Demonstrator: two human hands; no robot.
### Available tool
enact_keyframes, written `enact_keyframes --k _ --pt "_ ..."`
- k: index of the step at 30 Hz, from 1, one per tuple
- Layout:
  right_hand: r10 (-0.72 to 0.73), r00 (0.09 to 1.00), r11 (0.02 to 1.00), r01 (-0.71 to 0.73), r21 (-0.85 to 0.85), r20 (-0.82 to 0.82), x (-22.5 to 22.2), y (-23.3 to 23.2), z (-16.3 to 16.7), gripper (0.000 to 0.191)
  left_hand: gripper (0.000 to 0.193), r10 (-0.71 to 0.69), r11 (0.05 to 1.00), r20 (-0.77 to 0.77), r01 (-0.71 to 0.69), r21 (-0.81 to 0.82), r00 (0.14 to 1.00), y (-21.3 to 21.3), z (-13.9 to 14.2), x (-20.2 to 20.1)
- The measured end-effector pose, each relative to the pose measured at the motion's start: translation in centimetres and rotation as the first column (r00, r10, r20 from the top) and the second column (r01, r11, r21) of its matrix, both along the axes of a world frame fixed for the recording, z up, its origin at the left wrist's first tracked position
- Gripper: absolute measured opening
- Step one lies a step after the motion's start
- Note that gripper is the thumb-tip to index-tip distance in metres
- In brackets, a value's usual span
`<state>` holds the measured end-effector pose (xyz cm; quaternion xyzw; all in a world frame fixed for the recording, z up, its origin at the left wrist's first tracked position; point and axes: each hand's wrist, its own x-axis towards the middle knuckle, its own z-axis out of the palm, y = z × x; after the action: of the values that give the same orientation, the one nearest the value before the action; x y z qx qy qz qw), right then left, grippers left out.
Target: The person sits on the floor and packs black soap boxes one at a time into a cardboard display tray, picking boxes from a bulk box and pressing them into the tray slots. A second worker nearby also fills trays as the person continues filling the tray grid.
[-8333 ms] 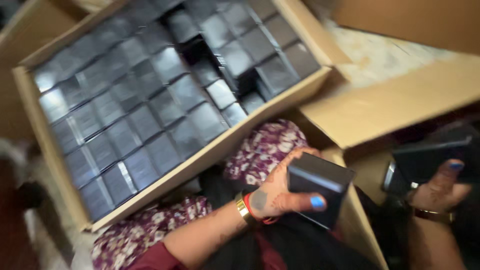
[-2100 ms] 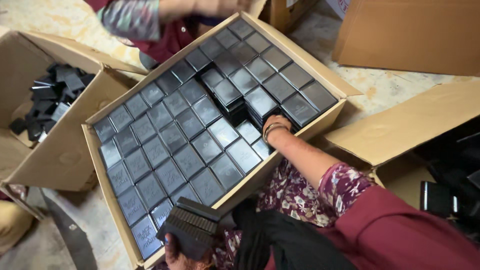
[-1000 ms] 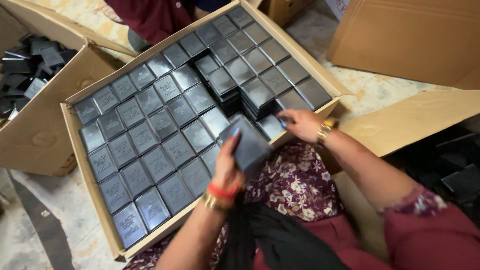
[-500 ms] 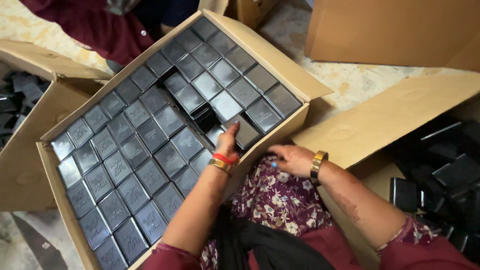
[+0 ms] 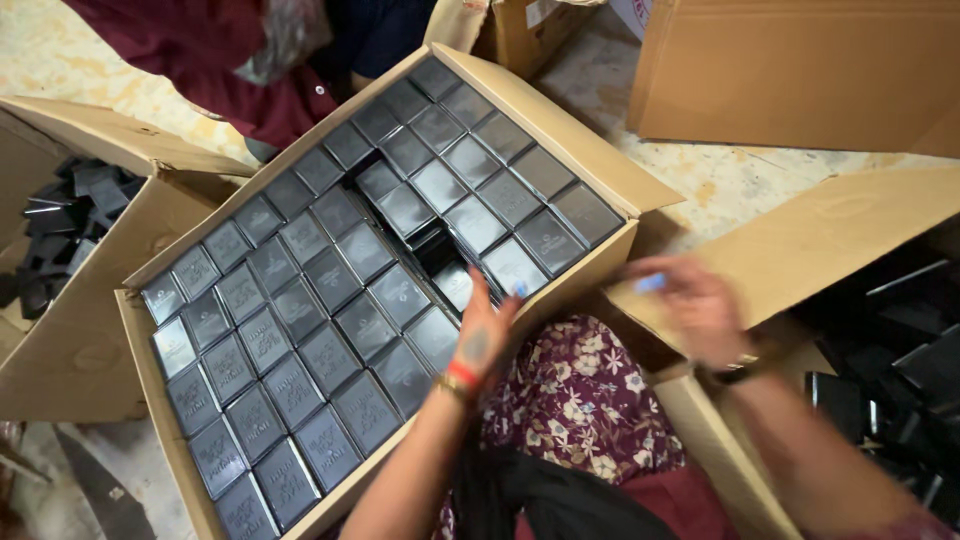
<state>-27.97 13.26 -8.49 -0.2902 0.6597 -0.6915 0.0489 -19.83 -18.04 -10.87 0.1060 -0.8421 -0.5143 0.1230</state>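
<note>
Room is tight: dark boxes (image 5: pixel 330 330) fill the carton (image 5: pixel 590 170) wall to wall. Left hand (image 5: pixel 485 335) presses one box, fingers loosely spread; right hand (image 5: pixel 690 305) hovers empty, blurred, over a flap (image 5: pixel 800 240).

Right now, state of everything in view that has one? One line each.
Big carton: open, flaps out, nearly full of flat dark boxes in rows.
Dark boxes: lying flat, closed; a gap in the rows near the left hand.
Left hand: fingers spread, resting at the gap; whether it grips a box cannot be told.
Right hand: blurred, over the right carton flap, nothing seen in it.
Left carton: open, loose dark boxes inside.
</note>
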Motion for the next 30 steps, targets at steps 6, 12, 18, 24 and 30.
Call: enact_keyframes --k 6,12,18,24,30 --pt "-0.641 0.491 0.474 0.858 0.200 -0.590 0.8 13.4 -6.5 0.048 0.093 -0.054 0.703 0.221 0.194 -0.684 0.974 3.7 3.7 10.2" --pt "-0.730 0.412 0.002 0.799 0.602 -0.545 5.3 19.1 -12.9 0.074 0.082 -0.067 0.661 0.091 0.113 -0.742 0.994 2.8 1.2 10.8" --pt "-0.628 0.760 -0.453 -0.183 0.873 -0.166 10.6 20.3 -13.0 0.108 0.080 -0.040 0.517 0.116 0.120 -0.848 0.992 2.7 -0.4 11.3" --pt "-0.442 0.879 -0.580 -0.132 0.804 -0.176 9.6 20.4 -14.7 0.042 0.087 -0.008 0.374 0.141 0.134 -0.918 0.990 2.0 -0.9 12.9" --pt "-0.317 0.863 -0.443 0.232 0.866 -0.394 10.2 22.4 -15.5 0.020 0.089 -0.018 0.429 0.034 0.038 -0.902 0.999 2.2 -0.3 13.9"
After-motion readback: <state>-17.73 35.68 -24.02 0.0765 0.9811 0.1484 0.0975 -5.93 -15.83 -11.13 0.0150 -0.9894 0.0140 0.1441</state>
